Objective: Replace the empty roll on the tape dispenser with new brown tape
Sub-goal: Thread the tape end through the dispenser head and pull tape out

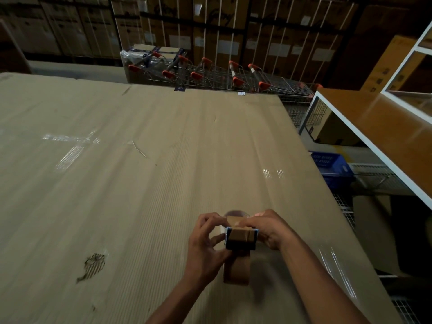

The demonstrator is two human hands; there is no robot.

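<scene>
A blue-framed tape dispenser (242, 239) is held just above the cardboard-covered table (140, 183), near its front right. A roll of brown tape (236, 271) sits on the dispenser's near end, and a strip of brown tape lies over the dispenser's top. My left hand (205, 244) grips the dispenser's left side, fingers curled on the strip's far end. My right hand (268, 230) holds the right side, thumb and fingers pinching the tape at the top. The dispenser's far end is blurred and partly hidden by my fingers.
Several shopping trolleys with orange handles (233, 76) stand beyond the table's far edge. A white-framed shelf with a wooden board (385, 127) rises at the right, a blue crate (332, 164) below it. Stacked cartons (187, 24) line the back wall.
</scene>
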